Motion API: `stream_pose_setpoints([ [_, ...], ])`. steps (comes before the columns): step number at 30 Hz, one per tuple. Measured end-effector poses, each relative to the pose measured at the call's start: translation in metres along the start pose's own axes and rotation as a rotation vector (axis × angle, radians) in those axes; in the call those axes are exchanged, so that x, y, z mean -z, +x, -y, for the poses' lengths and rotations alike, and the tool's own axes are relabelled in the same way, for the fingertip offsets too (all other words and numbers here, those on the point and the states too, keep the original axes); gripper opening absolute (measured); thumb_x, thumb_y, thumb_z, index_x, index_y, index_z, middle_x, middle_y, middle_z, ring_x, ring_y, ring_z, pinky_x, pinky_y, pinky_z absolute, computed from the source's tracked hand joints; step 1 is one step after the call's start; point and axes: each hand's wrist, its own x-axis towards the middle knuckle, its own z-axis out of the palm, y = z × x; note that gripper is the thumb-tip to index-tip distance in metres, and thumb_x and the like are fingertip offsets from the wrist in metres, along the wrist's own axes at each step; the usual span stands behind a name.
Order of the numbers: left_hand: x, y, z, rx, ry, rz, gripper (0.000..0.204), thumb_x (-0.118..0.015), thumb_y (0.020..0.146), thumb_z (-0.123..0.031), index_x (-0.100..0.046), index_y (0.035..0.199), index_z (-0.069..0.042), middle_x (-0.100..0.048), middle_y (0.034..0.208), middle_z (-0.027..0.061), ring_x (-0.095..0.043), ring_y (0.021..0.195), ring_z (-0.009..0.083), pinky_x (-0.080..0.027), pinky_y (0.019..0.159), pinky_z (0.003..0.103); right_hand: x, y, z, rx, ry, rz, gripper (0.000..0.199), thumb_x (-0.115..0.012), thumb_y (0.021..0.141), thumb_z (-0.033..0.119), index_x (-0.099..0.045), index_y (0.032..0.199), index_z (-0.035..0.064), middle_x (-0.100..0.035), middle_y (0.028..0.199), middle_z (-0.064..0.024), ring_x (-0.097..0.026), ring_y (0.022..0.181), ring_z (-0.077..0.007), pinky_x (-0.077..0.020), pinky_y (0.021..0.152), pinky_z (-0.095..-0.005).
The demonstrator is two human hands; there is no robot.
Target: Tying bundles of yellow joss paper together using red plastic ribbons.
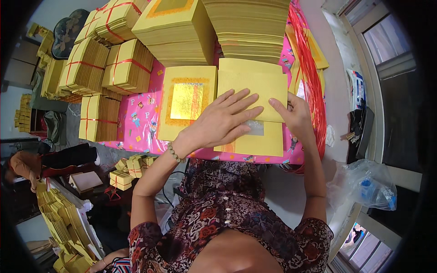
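Observation:
My left hand (227, 116) lies flat, its fingers spread, over a plain yellow paper sheet (252, 77). The right edge of that sheet is pinched by my right hand (297, 116), thumb on top and the other fingers partly hidden. Below it, nearer to me, shows another yellow sheet (266, 144) with a silvery patch and some orange print. Left of my hands is a yellow paper pile (165, 129) whose top sheet bears a shiny gold foil square (186, 100) in an orange printed border. A green bead bracelet circles my left wrist.
Two tall yellow paper stacks (177, 45) (250, 34) stand behind my hands. Red-tied bundles (88, 68) fill the left of the pink table cover (141, 143). Long red strings (312, 91) hang at the right. Another person's arm (33, 179) and yellow paper (59, 209) show lower left.

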Motion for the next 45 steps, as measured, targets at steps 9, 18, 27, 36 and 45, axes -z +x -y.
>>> stream_pose_setpoints([
  [9,0.002,0.001,-0.001,0.011,-0.032,0.074,0.058,-0.045,0.095,-0.044,-0.037,0.146,-0.018,-0.029,0.152,0.0151,-0.027,0.14,0.0372,-0.02,0.114,0.053,-0.004,0.0,0.003,0.021,0.151,-0.068,0.027,-0.071,0.086,0.023,-0.066,0.099,0.0,-0.06,0.06,-0.0063,-0.05,0.045,-0.0125,-0.0392,0.045,-0.0291],
  [18,0.001,0.0,0.002,0.005,-0.055,0.097,0.061,-0.045,0.094,-0.046,-0.036,0.147,-0.017,-0.027,0.153,0.0159,-0.024,0.141,0.0382,-0.017,0.114,0.055,0.003,0.049,0.036,0.504,-0.56,-0.229,0.027,-0.071,0.082,0.018,-0.061,0.103,0.0043,-0.059,0.098,-0.0102,-0.056,0.094,-0.0267,-0.0454,0.078,-0.0379],
  [27,-0.001,-0.001,0.002,-0.003,-0.053,0.102,0.062,-0.045,0.094,-0.045,-0.034,0.147,-0.016,-0.025,0.154,0.016,-0.023,0.141,0.0383,-0.017,0.115,0.055,-0.009,0.078,0.031,0.522,-0.498,0.186,0.024,-0.067,0.084,0.022,-0.059,0.099,0.0051,-0.057,0.093,-0.0086,-0.056,0.092,-0.0276,-0.0412,0.084,-0.0398],
  [36,0.0,-0.001,0.001,0.004,-0.065,0.083,0.065,-0.047,0.092,-0.046,-0.033,0.148,-0.017,-0.023,0.154,0.0175,-0.024,0.14,0.0391,-0.017,0.114,0.054,-0.011,0.084,0.031,0.449,-0.393,0.25,0.026,-0.068,0.083,0.024,-0.058,0.097,0.0043,-0.057,0.09,-0.0087,-0.057,0.091,-0.0256,-0.0429,0.082,-0.0382],
  [45,-0.002,-0.001,0.001,-0.023,0.011,0.063,0.064,-0.046,0.092,-0.051,-0.034,0.147,-0.019,-0.028,0.151,0.0208,-0.028,0.138,0.0386,-0.02,0.113,0.053,-0.014,0.081,0.026,0.428,-0.33,0.206,0.026,-0.07,0.082,0.025,-0.061,0.096,0.0044,-0.057,0.089,-0.0085,-0.057,0.09,-0.0261,-0.0439,0.08,-0.0384],
])
